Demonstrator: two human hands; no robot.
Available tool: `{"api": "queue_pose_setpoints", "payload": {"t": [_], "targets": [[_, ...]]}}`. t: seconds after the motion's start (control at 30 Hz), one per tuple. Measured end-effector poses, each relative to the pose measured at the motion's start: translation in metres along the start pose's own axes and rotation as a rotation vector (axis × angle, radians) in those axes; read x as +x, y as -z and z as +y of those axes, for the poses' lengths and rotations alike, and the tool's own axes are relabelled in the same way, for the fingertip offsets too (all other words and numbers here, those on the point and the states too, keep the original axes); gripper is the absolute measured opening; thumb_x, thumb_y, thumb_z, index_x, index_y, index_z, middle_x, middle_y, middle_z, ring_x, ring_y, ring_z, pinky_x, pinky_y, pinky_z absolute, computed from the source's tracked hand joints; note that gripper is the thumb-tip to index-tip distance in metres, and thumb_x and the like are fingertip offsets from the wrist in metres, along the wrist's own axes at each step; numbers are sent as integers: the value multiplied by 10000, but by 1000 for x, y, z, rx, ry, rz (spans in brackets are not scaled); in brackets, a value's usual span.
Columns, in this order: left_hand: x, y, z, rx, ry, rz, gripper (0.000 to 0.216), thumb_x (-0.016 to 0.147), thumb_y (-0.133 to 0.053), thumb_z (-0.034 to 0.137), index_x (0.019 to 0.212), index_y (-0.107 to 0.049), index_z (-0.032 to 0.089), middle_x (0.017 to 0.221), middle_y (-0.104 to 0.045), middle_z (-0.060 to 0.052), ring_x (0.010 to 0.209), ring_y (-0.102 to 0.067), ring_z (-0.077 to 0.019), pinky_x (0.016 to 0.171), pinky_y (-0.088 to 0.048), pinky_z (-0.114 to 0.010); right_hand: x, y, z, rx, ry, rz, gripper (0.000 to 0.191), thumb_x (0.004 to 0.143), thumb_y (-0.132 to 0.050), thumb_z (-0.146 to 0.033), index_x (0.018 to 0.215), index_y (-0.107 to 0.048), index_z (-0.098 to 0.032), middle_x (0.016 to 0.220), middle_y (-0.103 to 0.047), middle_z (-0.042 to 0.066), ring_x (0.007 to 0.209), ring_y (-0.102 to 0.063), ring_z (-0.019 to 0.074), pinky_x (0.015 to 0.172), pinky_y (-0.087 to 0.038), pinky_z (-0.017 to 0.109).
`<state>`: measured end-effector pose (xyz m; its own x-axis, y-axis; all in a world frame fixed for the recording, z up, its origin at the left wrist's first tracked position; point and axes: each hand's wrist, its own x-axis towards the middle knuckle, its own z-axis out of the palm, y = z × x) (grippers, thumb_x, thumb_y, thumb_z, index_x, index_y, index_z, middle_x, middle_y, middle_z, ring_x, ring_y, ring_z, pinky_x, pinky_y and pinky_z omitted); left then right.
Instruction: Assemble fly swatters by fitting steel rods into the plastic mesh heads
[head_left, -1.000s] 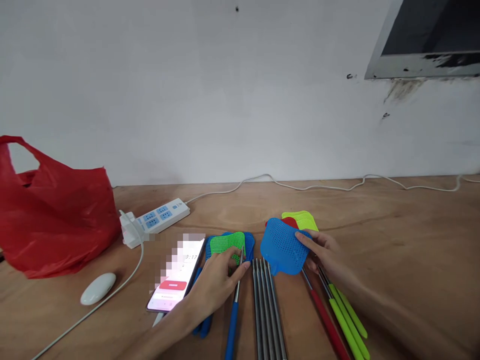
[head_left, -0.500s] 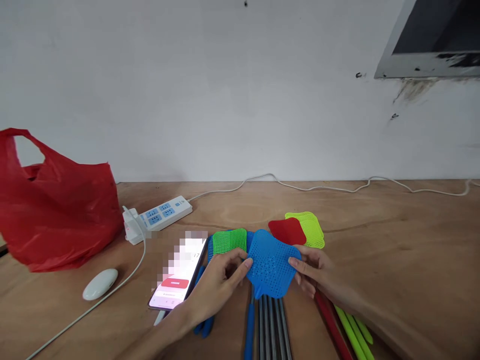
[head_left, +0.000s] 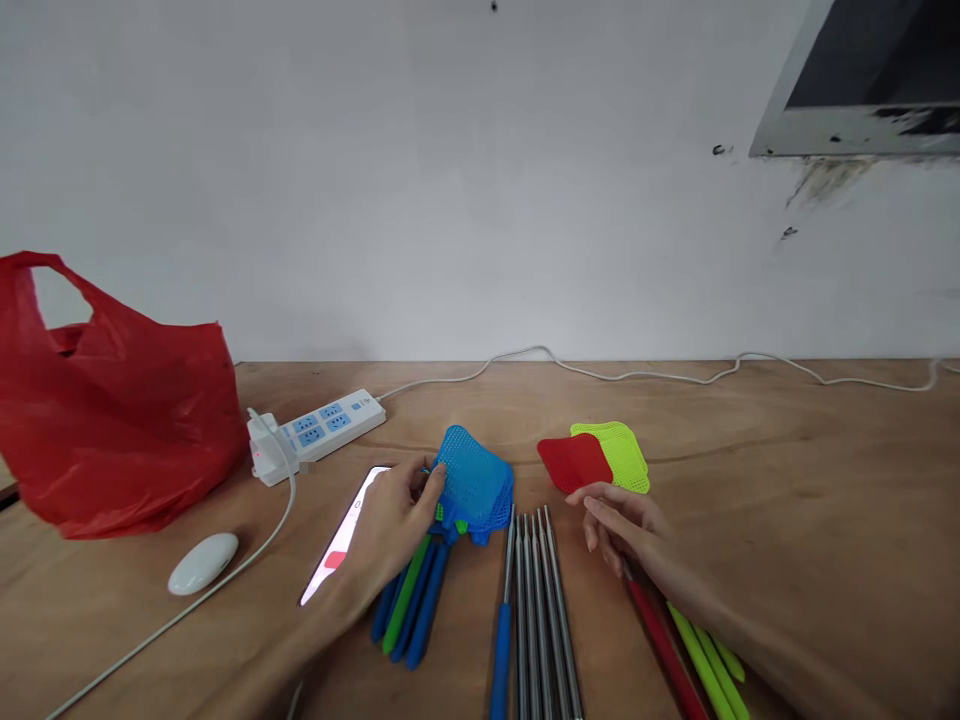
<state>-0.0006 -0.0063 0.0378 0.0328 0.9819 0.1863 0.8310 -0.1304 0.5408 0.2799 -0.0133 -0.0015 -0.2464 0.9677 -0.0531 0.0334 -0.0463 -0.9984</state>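
Thumb and fingers of the left hand [head_left: 397,515], in the head view, pinch the left edge of a blue flyswatter head [head_left: 472,472]. It overlaps a pile of blue and green flyswatters [head_left: 420,610], whose handles lead toward the table's front edge; whether it rests on them I cannot tell. The right hand [head_left: 624,525] is empty, fingers loosely bent and thumb apart, above the shaft of a red flyswatter [head_left: 577,463]; contact is unclear. Yellow-green flyswatters [head_left: 628,458] lie beside the red one, partly beneath its head. Between the hands, metal rods [head_left: 541,610] run toward the front edge, a blue handle [head_left: 501,650] at their left. The left forearm partly hides a lit smartphone [head_left: 349,535]. Farther back, a power strip [head_left: 330,428] slants toward the table's back edge, and a red plastic bag [head_left: 127,420] stands by the back-left corner of the table [head_left: 810,500].
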Motion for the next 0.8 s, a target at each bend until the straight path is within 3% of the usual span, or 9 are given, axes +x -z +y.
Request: {"api": "queue_pose_setpoints", "payload": {"t": [0.07,0.23,0.37,0.47,0.6,0.8], "targets": [[1,2,0,228,29,2,369,987,-337,400,788,-587,217,634,-637,-25,676,-651,-237,585,-379,-281,-1,-1,0,-47,30,10,420,838,-632,-595,925,-689,-187,589,-604,-36,383,-455,81,372,-307,206],[-1,2,-3,448,95,-41,369,922,-450,389,624,-564,204,703,-672,-106,731,-662,-304,568,-341,-294,-3,0,1,-121,95,17,413,879,-592,-582,909,-687,-181,582,-598,-33,382,-452,83,373,-319,209],[-4,3,-2,548,95,-47,351,948,-423,383,719,-602,186,782,-699,-138,750,-666,-317,569,-334,-301,-3,3,2,-157,112,15,416,899,-570,-582,910,-688,-183,594,-599,-27,401,-462,90,380,-337,211],[-10,2,5,520,-56,-101,357,982,-399,402,759,-594,203,754,-693,-82,729,-653,-264,589,-325,-293,-3,4,0,-177,126,25,429,893,-573,-595,892,-692,-183,585,-592,-26,407,-456,91,390,-343,211],[-27,-13,14,269,-375,-341,410,979,-429,428,654,-550,209,599,-610,-14,575,-562,-185,554,-263,-294,-3,5,0,-191,156,52,421,887,-588,-587,872,-699,-182,569,-582,-26,412,-445,92,409,-344,219],[-49,-33,22,221,-427,-525,343,850,-579,330,554,-473,194,567,-610,-18,580,-543,-189,559,-228,-311,-2,8,2,-170,155,59,405,898,-586,-569,886,-708,-183,562,-571,-31,419,-434,91,414,-334,219]]}}
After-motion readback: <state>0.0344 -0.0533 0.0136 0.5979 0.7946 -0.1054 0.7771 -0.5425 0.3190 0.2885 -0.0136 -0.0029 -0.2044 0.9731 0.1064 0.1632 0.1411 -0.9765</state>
